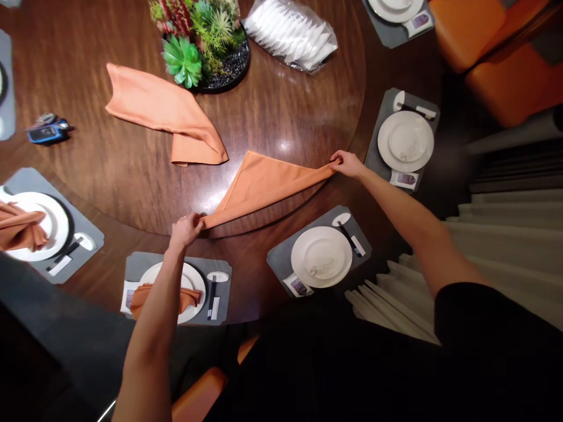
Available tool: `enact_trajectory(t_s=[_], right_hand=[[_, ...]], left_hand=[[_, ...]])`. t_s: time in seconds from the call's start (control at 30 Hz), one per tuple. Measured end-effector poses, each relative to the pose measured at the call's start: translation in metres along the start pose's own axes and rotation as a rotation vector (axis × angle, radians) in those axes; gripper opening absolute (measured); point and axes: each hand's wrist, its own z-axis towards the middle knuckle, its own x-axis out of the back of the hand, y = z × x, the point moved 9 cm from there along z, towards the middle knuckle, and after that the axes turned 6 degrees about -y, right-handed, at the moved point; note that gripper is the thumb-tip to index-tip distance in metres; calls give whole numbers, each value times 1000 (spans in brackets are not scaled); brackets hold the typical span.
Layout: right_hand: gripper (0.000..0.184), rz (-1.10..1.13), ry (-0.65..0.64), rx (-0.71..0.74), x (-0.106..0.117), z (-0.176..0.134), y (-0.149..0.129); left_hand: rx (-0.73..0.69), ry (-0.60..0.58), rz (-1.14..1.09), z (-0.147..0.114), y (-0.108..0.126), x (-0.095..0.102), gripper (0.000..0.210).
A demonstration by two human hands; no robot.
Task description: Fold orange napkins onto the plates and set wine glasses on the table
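Bench (248, 264): dark polished wood, running out beyond the fingers and to either side of them

Turntable (109, 176): round, set on the bench; near rim curves just to the body side of the stretch between the two sets of fingers

Second orange cloth napkin (162, 114): beyond the left-hand fingers, clearly nearer those than the right; loosely folded, free of both hands, its closest corner near the held cloth but apart from it

Held orange cloth napkin (264, 181): directly between the fingers, over the near part of the turntable; long axis is a narrow folded band, hand to hand, slanting so the right end sits farther from the body; a triangular flap points away from the fingers; whether the band rests on wood or hangs just clear, cannot tell

Dinner plate (298, 258): body side of the band, nearer the right-hand fingers in line, small plate nested on it

Left hand (187, 230): fingers pinched on the band's left end

Right hand (347, 164): fingers pinched on its right end; neither hand nearer the cloth, one at each tip, band drawn nearly straight
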Motion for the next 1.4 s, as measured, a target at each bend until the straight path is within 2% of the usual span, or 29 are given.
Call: enact_trajectory(t_s=[0.07,0.13,0.23,0.27,0.33,0.43,0.5,0.53,0.6,0.7,0.77,0.83,1.0,1.07,1.13,1.2,1.3,1.4], right_hand=[[37,21,26,8,-3,-2,-2],[36,33,59,4,-9,-7,-3],[38,18,145,-24,-10,-15,0],[38,-5,172,-26,-7,-17,-1],[39,-76,193,-13,-1,-20,-6],[47,-189,200,30,2,-30,-36],[59,-233,204,82,-12,-47,-72],[64,-247,186,121,-28,-58,-94],[71,-270,64,235,-75,-82,-138],[79,-290,-91,331,-143,-110,-179],[82,-296,-107,325,-165,-117,-184],[82,-302,-101,323,-171,-118,-180],[81,-309,-108,349,-163,-115,-173],[80,-292,-101,327,-159,-117,-180],[80,-252,-73,295,-157,-122,-200],[79,-190,-71,366,-160,-129,-243],[75,-75,-97,612,-167,-143,-335],[67,11,-65,643,-158,-140,-395]], left_hand=[[10,150,53,-12,30,5,30],[-26,256,-30,-30,76,-7,37],[-271,174,-291,-51,161,-58,45],[-325,158,-352,-56,182,-73,50],[-347,151,-432,-60,201,-94,54],[-324,147,-496,-59,197,-105,57],[-295,151,-584,-59,187,-103,58],[-235,170,-681,-60,178,-103,56],[-39,214,-919,-62,155,-108,49],[328,200,-1267,-65,128,-137,41],[558,194,-1467,-64,116,-152,37],[736,250,-1605,-57,108,-153,30],[914,395,-1654,-39,98,-121,34],[921,424,-1681,-42,99,-111,32],[859,461,-1661,-48,102,-100,28],[732,542,-1569,-54,107,-85,24],[476,679,-1395,-63,124,-56,23],[325,709,-1263,-73,143,-39,28]])
